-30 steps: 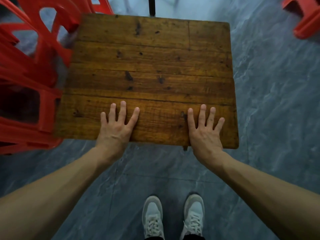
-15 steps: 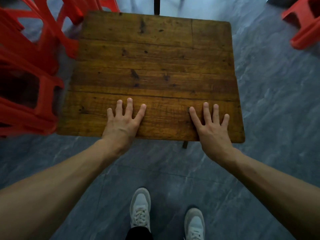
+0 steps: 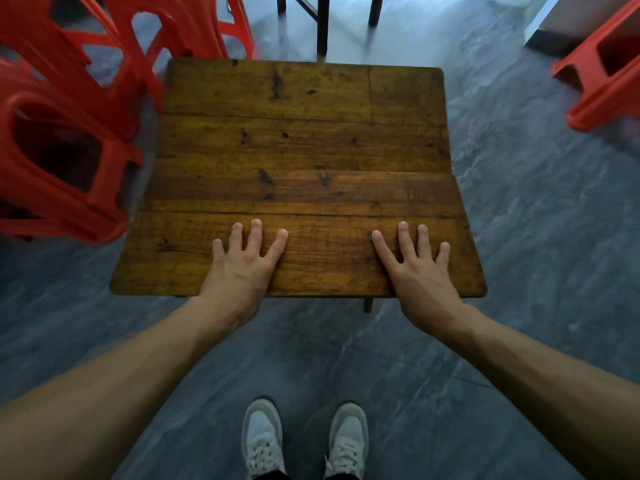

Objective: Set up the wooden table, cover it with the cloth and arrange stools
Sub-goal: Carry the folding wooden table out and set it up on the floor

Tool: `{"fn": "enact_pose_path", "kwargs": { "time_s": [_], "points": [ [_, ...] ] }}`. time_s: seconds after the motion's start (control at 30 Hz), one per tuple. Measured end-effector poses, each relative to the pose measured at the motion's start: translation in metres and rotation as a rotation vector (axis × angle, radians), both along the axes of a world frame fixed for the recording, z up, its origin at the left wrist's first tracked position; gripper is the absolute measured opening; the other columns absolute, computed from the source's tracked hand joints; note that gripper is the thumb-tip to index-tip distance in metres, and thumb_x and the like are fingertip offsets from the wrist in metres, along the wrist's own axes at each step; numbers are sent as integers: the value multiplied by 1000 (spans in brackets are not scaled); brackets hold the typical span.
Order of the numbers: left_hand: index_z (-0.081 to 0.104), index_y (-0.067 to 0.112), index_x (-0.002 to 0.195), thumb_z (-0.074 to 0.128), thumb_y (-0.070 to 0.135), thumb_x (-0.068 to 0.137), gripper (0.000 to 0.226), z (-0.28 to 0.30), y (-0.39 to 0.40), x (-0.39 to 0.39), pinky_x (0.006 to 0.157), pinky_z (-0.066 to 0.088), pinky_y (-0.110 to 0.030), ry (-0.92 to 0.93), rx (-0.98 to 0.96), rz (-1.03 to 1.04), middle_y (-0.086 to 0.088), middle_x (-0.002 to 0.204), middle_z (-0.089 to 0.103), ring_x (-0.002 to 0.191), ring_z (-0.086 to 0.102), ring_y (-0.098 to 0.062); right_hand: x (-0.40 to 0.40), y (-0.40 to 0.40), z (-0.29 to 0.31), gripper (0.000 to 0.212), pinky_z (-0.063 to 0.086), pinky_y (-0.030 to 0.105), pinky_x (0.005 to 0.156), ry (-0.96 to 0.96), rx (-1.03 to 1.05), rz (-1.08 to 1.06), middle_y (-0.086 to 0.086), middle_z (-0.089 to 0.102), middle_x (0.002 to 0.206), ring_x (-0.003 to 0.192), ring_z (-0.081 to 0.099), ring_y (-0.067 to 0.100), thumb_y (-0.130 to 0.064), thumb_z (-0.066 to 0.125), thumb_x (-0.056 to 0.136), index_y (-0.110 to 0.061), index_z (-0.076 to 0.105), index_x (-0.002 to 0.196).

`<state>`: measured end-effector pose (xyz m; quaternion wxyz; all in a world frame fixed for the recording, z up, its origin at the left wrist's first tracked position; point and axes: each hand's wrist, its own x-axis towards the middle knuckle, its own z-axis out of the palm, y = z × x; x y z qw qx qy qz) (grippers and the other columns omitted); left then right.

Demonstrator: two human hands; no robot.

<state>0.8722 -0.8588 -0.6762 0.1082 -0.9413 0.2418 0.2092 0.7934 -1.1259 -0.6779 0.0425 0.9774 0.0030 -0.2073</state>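
A square wooden table [image 3: 301, 147] of worn brown planks stands in front of me on a grey floor. My left hand [image 3: 242, 265] lies flat on its near plank with fingers spread. My right hand [image 3: 417, 268] lies flat on the same plank further right, fingers spread too. Both palms overlap the near edge. Red plastic stools [image 3: 65, 133] are stacked on their sides against the table's left edge. Another red stool [image 3: 609, 71] stands at the far right. No cloth is in view.
Dark furniture legs [image 3: 322, 26] stand just beyond the table's far edge. A pale wall base [image 3: 554, 22] shows at the top right. My two grey shoes [image 3: 301, 441] are on the floor below the table's near edge.
The table now sits lower in view, with the dark legs beyond it showing. Both hands stay flat on the near plank. My feet have come level again.
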Motion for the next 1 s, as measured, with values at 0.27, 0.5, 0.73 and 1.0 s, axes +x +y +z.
{"fn": "enact_pose_path", "kwargs": {
  "time_s": [0.27,0.5,0.73,1.0],
  "points": [
    [-15,29,152,70,13,82,112,9,9,-54,115,22,-61,0,-34,4,-20,160,-6,146,5,-46,-53,6,9,97,14,71,112,4,5,-8,22,-14,161,146,-7,52,-3,51,94,-28,-22,153],
    [-13,28,153,69,18,85,107,9,17,-113,115,21,-63,-2,-57,-5,-21,160,-5,147,5,-47,-116,16,11,102,10,70,114,12,23,-53,20,-15,161,146,-10,50,-2,55,92,-32,-22,152],
    [-13,30,152,73,25,83,110,19,24,-181,114,22,-63,30,-48,-27,-21,160,-4,147,6,-46,-190,26,24,102,10,71,114,47,34,-65,21,-16,161,146,-10,51,-4,57,92,-30,-22,152],
    [-12,32,152,73,23,83,110,25,21,-278,114,22,-64,49,-29,-6,-19,160,-4,146,6,-47,-284,22,28,98,10,71,113,40,57,-75,21,-13,161,146,-8,51,-7,55,94,-31,-20,153]
  ]
}}
